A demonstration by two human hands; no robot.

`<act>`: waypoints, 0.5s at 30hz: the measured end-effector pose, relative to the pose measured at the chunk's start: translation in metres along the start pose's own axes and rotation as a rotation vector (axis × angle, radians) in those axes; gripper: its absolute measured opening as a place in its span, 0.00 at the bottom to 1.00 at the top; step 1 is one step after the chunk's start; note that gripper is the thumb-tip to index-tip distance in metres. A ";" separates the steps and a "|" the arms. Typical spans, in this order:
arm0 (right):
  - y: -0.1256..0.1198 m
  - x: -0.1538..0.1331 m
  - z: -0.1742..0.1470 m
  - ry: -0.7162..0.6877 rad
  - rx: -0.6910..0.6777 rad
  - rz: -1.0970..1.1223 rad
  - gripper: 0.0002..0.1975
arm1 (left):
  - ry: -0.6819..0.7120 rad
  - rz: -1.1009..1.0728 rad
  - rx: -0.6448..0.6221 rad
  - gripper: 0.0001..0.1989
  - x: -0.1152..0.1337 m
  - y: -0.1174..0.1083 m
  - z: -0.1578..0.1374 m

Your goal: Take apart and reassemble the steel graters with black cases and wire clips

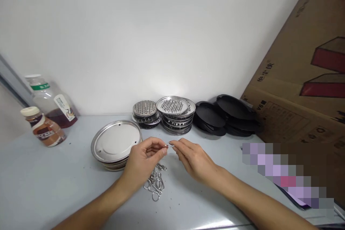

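Observation:
Over the middle of the table, my left hand (147,156) is closed in a pinch. A tiny bit of something, reddish and shiny, shows at its fingertips, too small to name. Facing it, my right hand (192,156) has its fingers pressed together, with a thin sliver at the tips that I cannot make out. Below and beside the left hand lies a loose pile of bent metal wire loops (155,188). A stack of round metal lids (118,140) with small holes stands just left of that hand and is partly hidden by it.
Along the wall stand stacks of round grater discs (172,106) and black round trays (210,115). Two bottles, a small brown one (48,129) and a larger one with dark liquid (60,109), are at left. A cardboard box (296,97) leans at right, near a blurred-out flat object (288,179).

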State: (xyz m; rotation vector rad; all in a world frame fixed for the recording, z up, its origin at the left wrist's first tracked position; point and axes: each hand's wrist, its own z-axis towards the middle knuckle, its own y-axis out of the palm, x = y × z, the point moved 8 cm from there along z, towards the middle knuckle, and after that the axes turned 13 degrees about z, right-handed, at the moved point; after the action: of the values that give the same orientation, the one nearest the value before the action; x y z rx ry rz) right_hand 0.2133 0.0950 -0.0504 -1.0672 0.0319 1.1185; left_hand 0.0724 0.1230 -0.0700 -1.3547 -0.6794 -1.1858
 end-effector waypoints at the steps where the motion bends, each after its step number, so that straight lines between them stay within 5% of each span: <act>1: 0.000 -0.001 0.000 0.000 0.019 0.005 0.13 | 0.028 0.027 0.017 0.05 0.002 -0.001 -0.001; 12: 0.013 -0.003 -0.006 0.044 0.142 -0.135 0.15 | 0.274 0.315 0.184 0.07 0.019 -0.007 -0.009; 15: 0.012 0.003 -0.001 0.104 0.169 0.002 0.15 | 0.277 0.321 0.183 0.07 0.017 -0.006 -0.009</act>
State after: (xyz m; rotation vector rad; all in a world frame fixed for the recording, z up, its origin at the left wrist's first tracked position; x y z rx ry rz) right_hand 0.2066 0.0964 -0.0608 -0.9730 0.2064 1.0418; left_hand 0.0705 0.1115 -0.0535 -1.0732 -0.3471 -1.0007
